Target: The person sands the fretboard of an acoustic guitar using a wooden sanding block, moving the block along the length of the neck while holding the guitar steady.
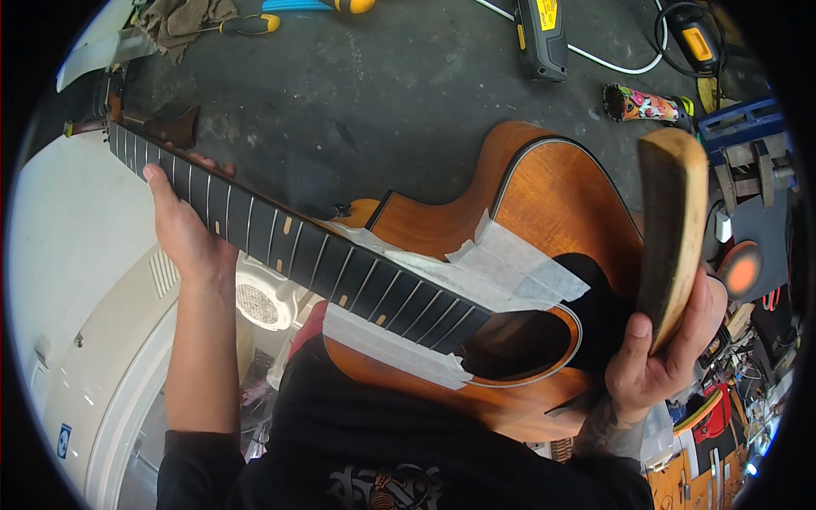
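An acoustic guitar with an orange-brown body lies across the bench beside my body. Its dark fretboard runs toward the upper left, with masking tape along both sides near the soundhole. My left hand is closed round the neck near its upper end, thumb at the fretboard's edge, fingertips showing on the far side. My right hand grips a long wooden block with a dark face and pale edge, held upright over the body's right side.
The dark bench mat holds screwdrivers, a rag, a black power tool with cable and a colourful cylinder. At right are a blue vise and cluttered tools. A white machine stands at left.
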`<state>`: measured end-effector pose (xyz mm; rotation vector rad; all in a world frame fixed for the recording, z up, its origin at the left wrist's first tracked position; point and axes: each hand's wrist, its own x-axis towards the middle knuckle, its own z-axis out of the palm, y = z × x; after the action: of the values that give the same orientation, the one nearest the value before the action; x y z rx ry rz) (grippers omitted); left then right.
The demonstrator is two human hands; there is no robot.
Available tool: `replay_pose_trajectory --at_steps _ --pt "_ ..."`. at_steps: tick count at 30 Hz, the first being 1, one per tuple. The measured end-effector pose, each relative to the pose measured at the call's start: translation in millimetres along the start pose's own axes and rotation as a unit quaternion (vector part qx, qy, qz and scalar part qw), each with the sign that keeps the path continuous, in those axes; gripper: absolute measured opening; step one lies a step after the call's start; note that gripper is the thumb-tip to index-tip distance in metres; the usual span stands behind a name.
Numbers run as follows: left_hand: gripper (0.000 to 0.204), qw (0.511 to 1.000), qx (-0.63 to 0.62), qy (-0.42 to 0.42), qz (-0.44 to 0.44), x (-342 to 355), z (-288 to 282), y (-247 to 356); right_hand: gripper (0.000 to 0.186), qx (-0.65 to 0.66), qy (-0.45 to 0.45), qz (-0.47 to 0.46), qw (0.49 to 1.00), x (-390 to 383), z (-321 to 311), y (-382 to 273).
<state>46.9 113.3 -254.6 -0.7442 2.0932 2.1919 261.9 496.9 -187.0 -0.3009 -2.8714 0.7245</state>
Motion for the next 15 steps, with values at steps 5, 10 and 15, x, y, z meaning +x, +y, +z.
replay_pose_trajectory --at_steps 5,10,15 --pt "0.042 1.000 -0.019 0.007 -0.016 3.9 -1.4 -6.5 0.065 0.074 -0.045 -0.087 0.992 6.4 2.0 -8.5" --pt "0.041 0.999 -0.036 0.023 -0.011 7.0 -0.2 -9.2 0.064 0.085 -0.113 -0.149 0.979 24.5 19.4 -38.3" --pt "0.056 0.998 -0.058 0.010 0.012 9.5 5.3 -12.2 0.066 0.068 -0.119 -0.170 0.976 26.1 26.9 -48.2"
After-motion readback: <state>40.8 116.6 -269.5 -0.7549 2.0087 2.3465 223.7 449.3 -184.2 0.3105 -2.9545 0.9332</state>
